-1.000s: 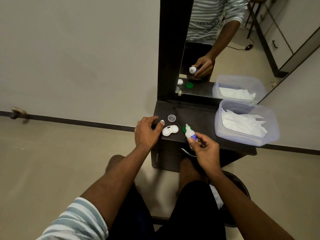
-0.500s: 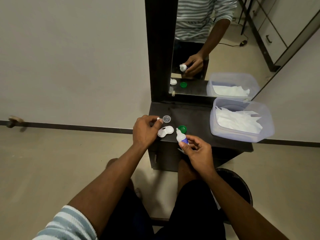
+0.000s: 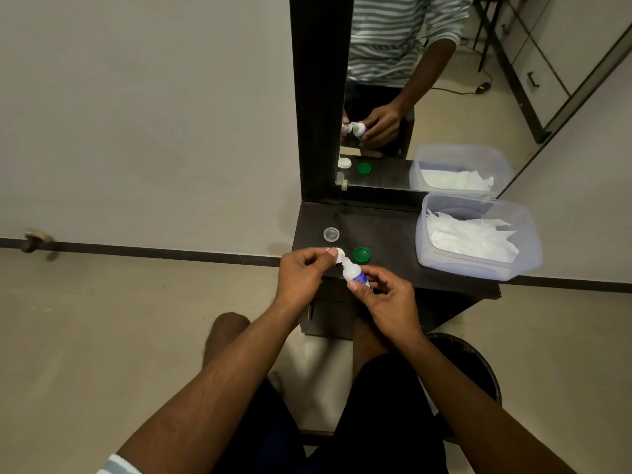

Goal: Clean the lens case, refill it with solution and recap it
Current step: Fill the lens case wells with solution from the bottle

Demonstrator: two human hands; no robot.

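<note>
- Holding: left hand [image 3: 301, 275] pinches the white lens case [image 3: 339, 255], now lifted off the dark vanity top [image 3: 386, 230] where it lay a moment ago
- Gripping: right hand [image 3: 388, 302] is curled round the solution bottle [image 3: 354, 273], tilted so its nozzle meets the raised case
- Change noted: case and bottle have come together above the front edge; the refill or rinse step seems under way
- Loose caps: green cap [image 3: 361, 254] and clear cap [image 3: 331, 234] on the top, both off, recapping not yet done
- Adjacent: plastic tub of tissues [image 3: 478, 234], right side, apart from the hands
</note>
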